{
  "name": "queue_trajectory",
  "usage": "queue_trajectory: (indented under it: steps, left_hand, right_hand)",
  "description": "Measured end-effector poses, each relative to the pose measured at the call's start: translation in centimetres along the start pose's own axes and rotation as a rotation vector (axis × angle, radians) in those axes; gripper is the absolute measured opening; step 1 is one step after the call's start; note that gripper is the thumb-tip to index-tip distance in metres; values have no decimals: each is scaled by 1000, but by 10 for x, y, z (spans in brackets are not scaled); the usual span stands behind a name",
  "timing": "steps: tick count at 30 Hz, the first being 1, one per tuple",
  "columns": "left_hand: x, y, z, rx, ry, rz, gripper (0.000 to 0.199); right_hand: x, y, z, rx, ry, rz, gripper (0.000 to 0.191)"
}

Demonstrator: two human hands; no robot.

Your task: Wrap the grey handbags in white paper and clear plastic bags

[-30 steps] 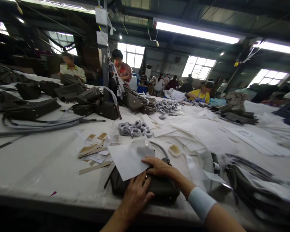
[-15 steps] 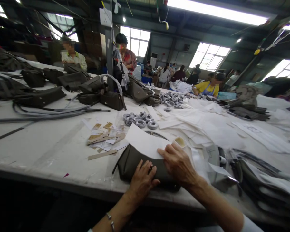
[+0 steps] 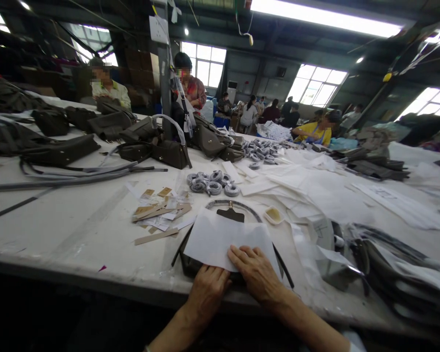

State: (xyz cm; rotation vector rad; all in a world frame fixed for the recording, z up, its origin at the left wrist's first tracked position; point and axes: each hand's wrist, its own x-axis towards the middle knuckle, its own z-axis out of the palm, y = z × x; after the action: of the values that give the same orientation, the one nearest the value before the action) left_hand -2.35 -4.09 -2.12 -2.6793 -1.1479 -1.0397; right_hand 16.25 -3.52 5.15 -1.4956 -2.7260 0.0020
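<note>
A dark olive handbag [image 3: 190, 266] lies at the table's front edge, its ring-shaped handle [image 3: 254, 210] and dark flap tab [image 3: 230, 214] pointing away from me. A white sheet [image 3: 220, 237] covers most of the bag's upper face. My right hand [image 3: 258, 274] rests on the sheet's near part, fingers extended and pointing left. Close beside it, my left hand [image 3: 209, 291] is at the sheet's near edge over the bag, fingers lying side by side; its fingertips are partly hard to make out.
Coiled grey wrapped straps [image 3: 213, 187] lie beyond the bag. Paper tags and strips [image 3: 161, 210] are at left, a small dish [image 3: 274, 215] at right. White sheets [image 3: 297, 188], a wrapped bag [image 3: 392, 269] and other bags [image 3: 170, 152] cover more table. Co-workers [image 3: 315, 129] sit farther off.
The white sheet has come down toward me over the bag, uncovering the tab and handle. My right hand has moved nearer, and my left hand's fingers have drawn together.
</note>
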Motion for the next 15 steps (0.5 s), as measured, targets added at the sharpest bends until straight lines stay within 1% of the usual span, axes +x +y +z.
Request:
queue_trajectory:
  steps: [2,5,7,9,12,15]
  left_hand:
    - [-2,0,4,1,35,-8,22]
    - [-4,-2,11,18,123,-6,25]
    - [-5,-4,14,40,132,13,26]
    - [-6,-8,16,58,110,31,27]
    - [-8,-12,15,65,107,57,28]
    - [-9,-7,4,60,180,99,29]
  right_hand:
    - [-1,3,1,25,8,-26,54]
    - [-3,6,7,51,37,-41,57]
    - [-5,6,10,54,59,-19,59]
    - [-6,6,11,55,64,9,60]
    - [-5,5,12,60,36,38,60]
    - [-4,5,14,66,26,61,59]
